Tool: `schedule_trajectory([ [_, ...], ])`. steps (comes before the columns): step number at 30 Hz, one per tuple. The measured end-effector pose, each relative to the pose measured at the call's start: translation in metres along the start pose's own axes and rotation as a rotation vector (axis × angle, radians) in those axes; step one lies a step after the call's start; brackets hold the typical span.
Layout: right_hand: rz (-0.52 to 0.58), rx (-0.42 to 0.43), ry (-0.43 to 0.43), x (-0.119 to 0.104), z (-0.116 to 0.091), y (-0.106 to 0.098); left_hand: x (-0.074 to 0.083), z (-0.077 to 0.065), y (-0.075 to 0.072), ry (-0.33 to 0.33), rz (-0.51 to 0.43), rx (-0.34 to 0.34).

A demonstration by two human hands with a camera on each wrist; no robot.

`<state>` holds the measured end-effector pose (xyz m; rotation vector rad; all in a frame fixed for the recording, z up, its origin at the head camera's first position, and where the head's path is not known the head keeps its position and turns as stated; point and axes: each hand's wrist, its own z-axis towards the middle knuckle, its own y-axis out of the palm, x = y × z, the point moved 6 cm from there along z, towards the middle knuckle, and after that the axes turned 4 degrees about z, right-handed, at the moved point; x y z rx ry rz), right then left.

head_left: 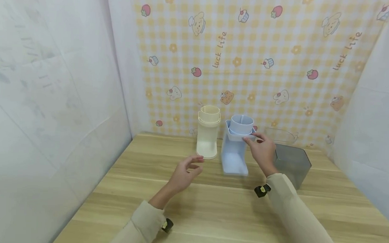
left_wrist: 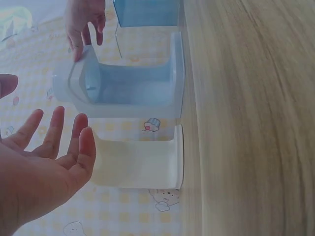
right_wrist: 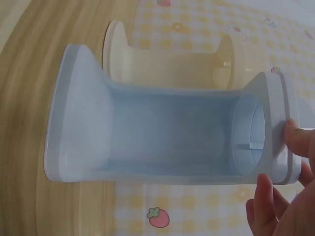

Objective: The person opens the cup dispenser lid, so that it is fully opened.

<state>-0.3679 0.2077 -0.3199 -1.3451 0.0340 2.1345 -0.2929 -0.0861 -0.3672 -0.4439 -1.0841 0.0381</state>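
Observation:
A light blue plastic stand [head_left: 235,158] with a flat foot, an upright back and a round cup-like piece [head_left: 242,125] in its top stands upright on the table. My right hand [head_left: 262,150] grips the right side of its upper tray, thumb at the front edge, as the right wrist view also shows. To its left stands a similar cream stand [head_left: 207,140] with a round top piece. My left hand [head_left: 183,174] hovers in front of the cream stand, fingers spread and loosely bent, holding nothing; in the left wrist view its fingertips [left_wrist: 87,142] overlap the cream stand's upper part.
A dark grey translucent box [head_left: 291,164] sits right of the blue stand, beside my right forearm. Behind it stands a clear thin-edged piece [head_left: 281,135]. A checked cloth [head_left: 247,77] hangs behind the wooden table [head_left: 217,215]; white sheets [head_left: 53,113] hang at both sides.

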Motion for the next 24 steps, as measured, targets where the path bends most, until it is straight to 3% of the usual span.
schedule_trajectory([
  [4,0.003,-0.023,0.035,0.005,0.011,0.006,0.002,-0.001,0.000,0.010,0.041,0.009],
  [12,0.003,-0.038,-0.006,0.012,0.029,0.019,0.001,-0.009,-0.005,0.025,0.120,0.005],
  [19,-0.067,-0.042,0.005,0.020,0.035,0.018,-0.004,-0.012,0.001,0.010,0.116,-0.012],
  [24,-0.092,-0.061,0.006,0.023,0.040,0.017,-0.001,-0.012,0.000,-0.006,0.067,0.047],
])
